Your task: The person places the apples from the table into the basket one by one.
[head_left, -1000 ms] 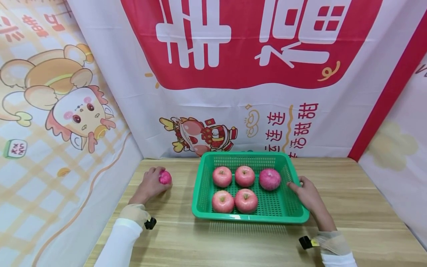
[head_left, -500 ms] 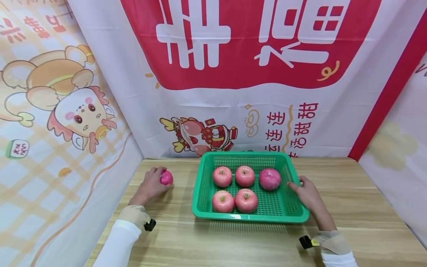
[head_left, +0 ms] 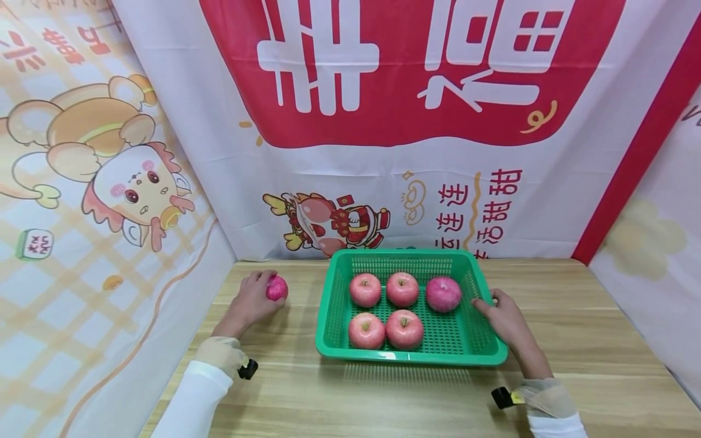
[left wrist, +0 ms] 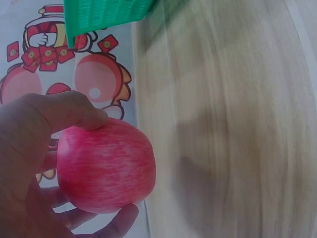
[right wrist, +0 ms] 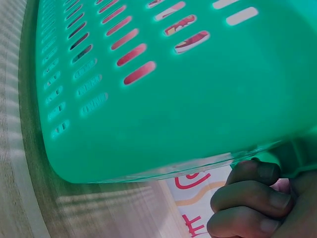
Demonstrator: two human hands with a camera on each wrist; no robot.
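My left hand (head_left: 251, 307) holds a pink-red apple (head_left: 277, 288) at the left of the table, thumb on one side and fingers curled round the other. Up close in the left wrist view, that apple (left wrist: 106, 166) shows streaked skin, and a shadow falls on the wood beside it. A green plastic basket (head_left: 411, 358) stands at centre right. My right hand (head_left: 506, 319) grips its right rim; in the right wrist view the fingers (right wrist: 252, 198) curl under the rim of the basket (right wrist: 213, 114). Inside are several light pink apples (head_left: 404, 329) and one darker purplish-pink apple (head_left: 443, 294).
The wooden table (head_left: 296, 389) runs back to a white cloth backdrop (head_left: 235, 201) with red print. A printed cloth wall (head_left: 181, 304) borders the left side, and another pale one (head_left: 646, 292) stands at the right.
My left hand has shifted slightly to the right with the apple in its grasp. The right hand, the basket and the apples in it have stayed put.
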